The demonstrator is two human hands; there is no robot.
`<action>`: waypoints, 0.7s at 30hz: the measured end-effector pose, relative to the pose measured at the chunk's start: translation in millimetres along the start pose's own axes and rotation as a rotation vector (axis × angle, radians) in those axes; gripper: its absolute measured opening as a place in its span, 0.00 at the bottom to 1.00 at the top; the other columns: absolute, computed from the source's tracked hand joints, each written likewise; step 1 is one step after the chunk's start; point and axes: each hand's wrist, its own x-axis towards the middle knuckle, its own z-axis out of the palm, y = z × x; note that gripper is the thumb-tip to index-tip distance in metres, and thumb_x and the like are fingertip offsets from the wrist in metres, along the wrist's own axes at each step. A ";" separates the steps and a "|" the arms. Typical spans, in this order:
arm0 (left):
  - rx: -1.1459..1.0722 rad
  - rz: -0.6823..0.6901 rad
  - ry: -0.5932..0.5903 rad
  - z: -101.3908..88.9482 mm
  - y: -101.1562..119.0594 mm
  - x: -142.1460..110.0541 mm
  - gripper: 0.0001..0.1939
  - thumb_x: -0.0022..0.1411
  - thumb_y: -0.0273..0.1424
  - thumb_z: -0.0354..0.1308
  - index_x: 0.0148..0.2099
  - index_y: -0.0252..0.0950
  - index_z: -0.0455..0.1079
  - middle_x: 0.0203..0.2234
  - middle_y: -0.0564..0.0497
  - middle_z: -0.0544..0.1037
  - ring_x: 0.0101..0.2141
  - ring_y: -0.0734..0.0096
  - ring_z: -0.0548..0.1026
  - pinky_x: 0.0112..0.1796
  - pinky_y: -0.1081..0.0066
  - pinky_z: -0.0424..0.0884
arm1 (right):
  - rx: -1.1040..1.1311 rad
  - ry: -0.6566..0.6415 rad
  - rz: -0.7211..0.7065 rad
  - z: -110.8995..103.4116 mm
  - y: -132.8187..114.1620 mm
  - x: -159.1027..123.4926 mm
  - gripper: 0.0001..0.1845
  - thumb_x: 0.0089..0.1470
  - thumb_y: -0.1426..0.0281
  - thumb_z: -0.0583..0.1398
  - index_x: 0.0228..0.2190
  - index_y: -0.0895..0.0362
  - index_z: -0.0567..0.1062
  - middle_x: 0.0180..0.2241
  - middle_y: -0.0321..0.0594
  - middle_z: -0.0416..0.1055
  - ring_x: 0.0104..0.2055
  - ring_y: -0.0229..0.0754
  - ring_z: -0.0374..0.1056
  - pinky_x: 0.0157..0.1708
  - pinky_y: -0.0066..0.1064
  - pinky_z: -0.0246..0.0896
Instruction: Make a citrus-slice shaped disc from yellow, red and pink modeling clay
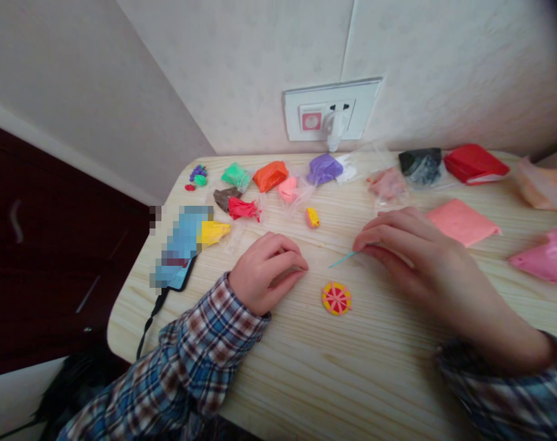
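A thin teal stick point(342, 260) is pinched between the thumb and fingers of my right hand point(411, 263), its tip pointing left and down just above the table. My left hand point(271, 272) rests on the wood with its fingers curled and thumb and forefinger tips together; whatever may be between them is hidden. Between the hands and nearer to me lies a small round clay disc point(336, 298) with a yellow rim, a red middle and pink strips crossing like spokes. Beyond the hands sits a small yellow-and-pink clay lump point(312, 218), touched by neither hand.
Bags of coloured clay, including orange point(271, 176), purple point(325, 169) and red point(475, 163), line the table's back. A pink clay slab point(464, 222) lies beyond my right hand. A phone point(181, 245) with a cable is at left. A plug point(334, 128) sits in the wall socket.
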 end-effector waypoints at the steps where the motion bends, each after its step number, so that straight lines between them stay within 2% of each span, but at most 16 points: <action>1: -0.009 0.012 -0.006 0.9 0.3 -0.1 0.04 0.58 0.24 0.56 0.35 0.31 0.72 0.31 0.46 0.74 0.34 0.69 0.70 0.36 0.69 0.70 | -0.030 0.018 0.008 -0.4 1.8 -0.6 0.07 0.58 0.73 0.51 0.32 0.54 0.68 0.34 0.41 0.68 0.38 0.45 0.62 0.37 0.38 0.60; 5: -0.022 0.050 -0.027 4.1 -0.3 -1.2 0.04 0.58 0.24 0.55 0.35 0.30 0.72 0.31 0.45 0.74 0.34 0.69 0.70 0.36 0.68 0.70 | -0.120 0.001 0.062 2.7 6.9 -4.0 0.07 0.58 0.72 0.51 0.34 0.55 0.69 0.34 0.43 0.68 0.39 0.47 0.63 0.38 0.40 0.60; 7: -0.016 0.049 -0.023 4.4 -0.7 -1.5 0.04 0.58 0.24 0.55 0.35 0.30 0.72 0.31 0.45 0.74 0.34 0.68 0.70 0.36 0.68 0.70 | -0.186 -0.007 0.056 3.9 6.7 -6.2 0.08 0.58 0.70 0.51 0.35 0.56 0.70 0.35 0.44 0.68 0.40 0.48 0.63 0.42 0.43 0.58; 11: -0.008 0.034 -0.019 3.2 0.0 -1.4 0.05 0.59 0.24 0.55 0.35 0.31 0.72 0.31 0.46 0.74 0.33 0.69 0.70 0.35 0.69 0.70 | -0.244 0.009 0.016 0.0 -1.7 -11.5 0.12 0.58 0.67 0.51 0.40 0.55 0.70 0.44 0.46 0.67 0.47 0.51 0.60 0.47 0.49 0.51; 14: -0.011 0.029 -0.017 2.6 0.7 -1.1 0.05 0.59 0.24 0.55 0.35 0.31 0.72 0.31 0.46 0.74 0.33 0.69 0.70 0.36 0.69 0.70 | -0.159 -0.112 -0.037 -2.0 -11.9 -15.3 0.12 0.56 0.64 0.53 0.42 0.50 0.69 0.49 0.43 0.64 0.51 0.53 0.58 0.48 0.50 0.49; 17: -0.013 0.018 -0.006 3.0 0.6 -1.6 0.05 0.59 0.25 0.55 0.35 0.31 0.72 0.31 0.46 0.74 0.34 0.69 0.70 0.36 0.69 0.70 | -0.131 -0.231 -0.073 2.1 -19.5 -18.2 0.15 0.52 0.62 0.58 0.42 0.50 0.68 0.52 0.43 0.61 0.54 0.53 0.55 0.50 0.52 0.47; 21: -0.028 0.016 -0.002 3.6 -0.1 -2.8 0.05 0.59 0.25 0.55 0.36 0.32 0.72 0.31 0.47 0.74 0.34 0.70 0.70 0.36 0.70 0.70 | -0.121 -0.267 -0.070 9.2 -23.1 -19.9 0.12 0.52 0.64 0.59 0.39 0.53 0.67 0.52 0.44 0.60 0.56 0.52 0.54 0.52 0.50 0.47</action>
